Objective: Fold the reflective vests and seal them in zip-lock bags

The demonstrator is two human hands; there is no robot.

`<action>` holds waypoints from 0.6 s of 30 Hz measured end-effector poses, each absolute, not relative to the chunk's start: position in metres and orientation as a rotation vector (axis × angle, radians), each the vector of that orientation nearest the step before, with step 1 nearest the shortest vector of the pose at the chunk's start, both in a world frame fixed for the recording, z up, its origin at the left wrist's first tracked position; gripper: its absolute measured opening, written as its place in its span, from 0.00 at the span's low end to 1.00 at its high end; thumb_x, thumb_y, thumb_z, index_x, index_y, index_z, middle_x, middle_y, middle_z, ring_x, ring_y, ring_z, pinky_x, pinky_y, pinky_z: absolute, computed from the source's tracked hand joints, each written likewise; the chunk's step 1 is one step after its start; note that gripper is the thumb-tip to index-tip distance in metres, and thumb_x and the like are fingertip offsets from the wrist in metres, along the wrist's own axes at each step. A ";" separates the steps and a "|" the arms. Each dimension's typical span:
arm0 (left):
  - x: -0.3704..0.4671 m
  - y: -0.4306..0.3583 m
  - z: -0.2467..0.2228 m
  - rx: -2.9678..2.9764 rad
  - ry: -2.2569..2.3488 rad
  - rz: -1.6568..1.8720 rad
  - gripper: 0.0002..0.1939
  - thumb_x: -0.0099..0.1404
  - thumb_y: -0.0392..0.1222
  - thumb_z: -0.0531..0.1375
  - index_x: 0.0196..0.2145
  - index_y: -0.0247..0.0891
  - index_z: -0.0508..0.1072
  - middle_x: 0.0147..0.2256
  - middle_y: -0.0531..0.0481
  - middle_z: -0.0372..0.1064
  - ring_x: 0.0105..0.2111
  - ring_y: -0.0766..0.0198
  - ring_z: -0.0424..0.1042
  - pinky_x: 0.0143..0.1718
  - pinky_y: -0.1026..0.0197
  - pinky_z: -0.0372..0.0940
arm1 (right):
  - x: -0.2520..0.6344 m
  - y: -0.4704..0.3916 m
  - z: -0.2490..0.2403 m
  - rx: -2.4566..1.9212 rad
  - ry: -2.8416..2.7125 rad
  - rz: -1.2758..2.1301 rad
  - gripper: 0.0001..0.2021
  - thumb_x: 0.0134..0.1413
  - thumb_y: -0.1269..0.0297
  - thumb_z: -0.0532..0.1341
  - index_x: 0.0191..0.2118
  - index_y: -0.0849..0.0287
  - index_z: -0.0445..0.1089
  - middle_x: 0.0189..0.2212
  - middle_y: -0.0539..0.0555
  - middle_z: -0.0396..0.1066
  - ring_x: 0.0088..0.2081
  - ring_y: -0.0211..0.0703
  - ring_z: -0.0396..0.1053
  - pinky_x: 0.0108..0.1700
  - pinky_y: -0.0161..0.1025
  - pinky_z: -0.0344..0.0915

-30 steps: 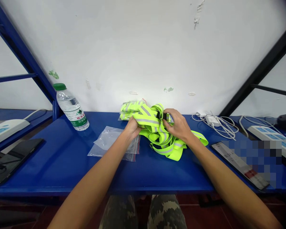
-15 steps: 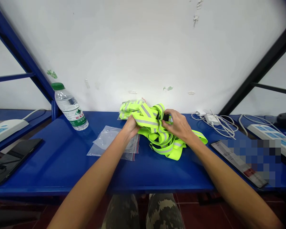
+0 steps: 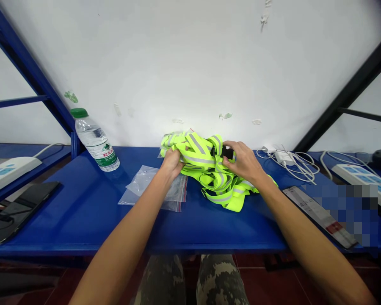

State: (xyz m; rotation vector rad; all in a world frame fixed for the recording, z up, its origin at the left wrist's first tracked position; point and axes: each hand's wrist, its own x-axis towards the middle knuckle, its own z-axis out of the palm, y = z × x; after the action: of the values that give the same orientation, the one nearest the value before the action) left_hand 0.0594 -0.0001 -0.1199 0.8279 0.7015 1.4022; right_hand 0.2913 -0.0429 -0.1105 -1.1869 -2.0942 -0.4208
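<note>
A tangle of neon-yellow reflective straps [image 3: 222, 184] with grey stripes lies on the blue table, partly lifted. My left hand [image 3: 172, 163] is closed around the straps at their left side. On the right, my right hand [image 3: 243, 161] pinches a black plastic buckle [image 3: 227, 153] attached to the straps. Behind my left hand, against the wall, sits another bundle of the same yellow straps [image 3: 167, 140], seemingly in a clear bag. Several clear zip bags [image 3: 142, 184] lie flat under and beside my left forearm.
A water bottle [image 3: 97, 142] with a green cap stands at the left, near a dark phone [image 3: 19, 212] and a white power strip [image 3: 12, 171]. To the right are a white charger with coiled cable [image 3: 285, 159], a lit phone [image 3: 319, 216] and another power strip [image 3: 362, 182].
My right hand has shifted slightly right with the black buckle, which shows more plainly now. The strap between my hands is drawn out a little, and my left hand has moved slightly left.
</note>
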 end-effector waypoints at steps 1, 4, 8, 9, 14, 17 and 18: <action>0.058 0.000 -0.118 0.839 0.716 1.393 0.18 0.45 0.41 0.71 0.35 0.35 0.75 0.31 0.49 0.78 0.36 0.56 0.78 0.40 0.56 0.73 | 0.293 -0.043 -0.110 -1.173 -2.083 -0.404 0.20 0.52 0.69 0.57 0.53 0.60 0.64 0.44 0.61 0.73 0.45 0.55 0.70 0.47 0.51 0.68; 0.049 0.004 -0.115 0.861 0.811 1.415 0.15 0.46 0.38 0.70 0.34 0.35 0.75 0.30 0.48 0.78 0.34 0.56 0.78 0.37 0.57 0.73 | 0.303 -0.042 -0.107 -1.156 -2.059 -0.342 0.20 0.50 0.70 0.58 0.52 0.59 0.66 0.44 0.60 0.73 0.45 0.54 0.71 0.48 0.52 0.69; 0.028 0.015 -0.117 0.742 1.041 1.628 0.10 0.52 0.35 0.65 0.35 0.36 0.74 0.29 0.49 0.77 0.34 0.58 0.78 0.37 0.58 0.73 | 0.319 -0.037 -0.108 -1.148 -1.773 -0.141 0.19 0.47 0.67 0.61 0.48 0.57 0.68 0.42 0.57 0.73 0.43 0.50 0.72 0.44 0.47 0.71; 0.024 0.017 -0.118 0.719 1.062 1.652 0.10 0.53 0.36 0.64 0.35 0.36 0.73 0.29 0.49 0.77 0.35 0.59 0.78 0.38 0.58 0.73 | 0.322 -0.035 -0.110 -1.171 -1.648 -0.069 0.18 0.47 0.66 0.61 0.46 0.57 0.68 0.40 0.56 0.72 0.41 0.48 0.73 0.41 0.44 0.72; 0.024 0.015 -0.118 0.770 0.919 1.573 0.17 0.54 0.47 0.67 0.39 0.37 0.72 0.31 0.50 0.77 0.34 0.59 0.77 0.38 0.56 0.74 | 0.341 -0.020 -0.114 -1.230 -1.101 0.021 0.13 0.47 0.62 0.62 0.40 0.58 0.69 0.34 0.53 0.70 0.34 0.44 0.72 0.39 0.43 0.71; 0.030 0.011 -0.115 0.771 0.891 1.660 0.20 0.50 0.44 0.69 0.41 0.39 0.73 0.31 0.52 0.77 0.34 0.61 0.77 0.38 0.58 0.73 | 0.363 -0.015 -0.109 -1.117 -0.810 -0.197 0.10 0.48 0.65 0.61 0.39 0.57 0.65 0.39 0.57 0.68 0.40 0.47 0.71 0.45 0.45 0.70; 0.031 0.010 -0.114 0.758 0.898 1.714 0.20 0.50 0.41 0.69 0.42 0.40 0.73 0.32 0.53 0.77 0.34 0.61 0.77 0.38 0.59 0.73 | 0.372 -0.014 -0.107 -1.079 -0.733 -0.280 0.10 0.48 0.66 0.60 0.40 0.56 0.64 0.40 0.59 0.67 0.42 0.49 0.71 0.46 0.46 0.69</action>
State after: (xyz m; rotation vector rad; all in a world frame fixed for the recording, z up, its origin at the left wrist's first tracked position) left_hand 0.0306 0.0101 -0.1138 0.7578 0.8984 1.7142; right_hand 0.3716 -0.0138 -0.1070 -1.0788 -0.7331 -0.2803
